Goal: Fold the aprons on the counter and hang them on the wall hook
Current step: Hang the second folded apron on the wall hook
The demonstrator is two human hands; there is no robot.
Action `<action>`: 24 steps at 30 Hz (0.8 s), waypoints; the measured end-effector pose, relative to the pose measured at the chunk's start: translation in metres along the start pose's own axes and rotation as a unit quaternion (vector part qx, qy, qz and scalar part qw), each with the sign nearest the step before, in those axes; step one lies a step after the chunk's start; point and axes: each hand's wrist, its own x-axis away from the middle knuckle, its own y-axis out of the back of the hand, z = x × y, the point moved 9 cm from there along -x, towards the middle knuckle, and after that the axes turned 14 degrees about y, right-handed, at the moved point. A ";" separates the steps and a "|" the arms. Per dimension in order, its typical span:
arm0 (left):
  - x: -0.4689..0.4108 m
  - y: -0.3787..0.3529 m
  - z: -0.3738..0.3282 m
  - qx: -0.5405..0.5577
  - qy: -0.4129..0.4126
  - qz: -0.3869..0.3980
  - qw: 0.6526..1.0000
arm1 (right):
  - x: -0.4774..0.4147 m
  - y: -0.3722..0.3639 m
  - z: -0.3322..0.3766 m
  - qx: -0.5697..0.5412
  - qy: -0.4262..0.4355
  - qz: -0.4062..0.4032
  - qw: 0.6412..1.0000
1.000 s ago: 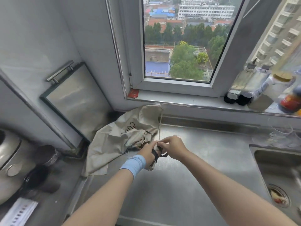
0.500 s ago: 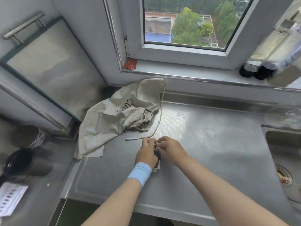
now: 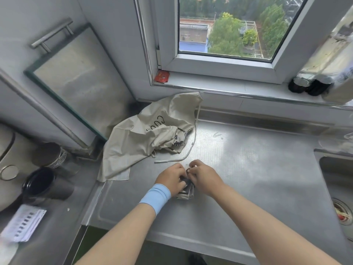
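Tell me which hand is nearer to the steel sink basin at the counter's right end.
Right. The right hand lies left of the steel sink basin, bare steel counter between them; the left hand lies farther left. Both grip a folded striped cloth.

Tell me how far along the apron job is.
Done: one cloth looks folded into a small bundle on the counter. In hand: the left hand and right hand both pinch that bundle. Left: the beige apron lies crumpled near the corner, unfolded, and no hook is in view, so hanging seems yet to come.
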 end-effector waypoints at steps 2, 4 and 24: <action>-0.001 -0.003 -0.006 -0.022 -0.012 0.022 0.999 | 0.000 -0.001 -0.002 -0.007 -0.005 0.012 1.000; -0.002 -0.005 -0.009 -0.038 -0.022 0.025 0.999 | 0.000 -0.002 -0.004 -0.020 -0.016 0.015 1.000; -0.016 -0.016 -0.028 -0.180 0.072 0.150 0.970 | 0.015 0.003 -0.006 -0.114 -0.079 0.010 0.990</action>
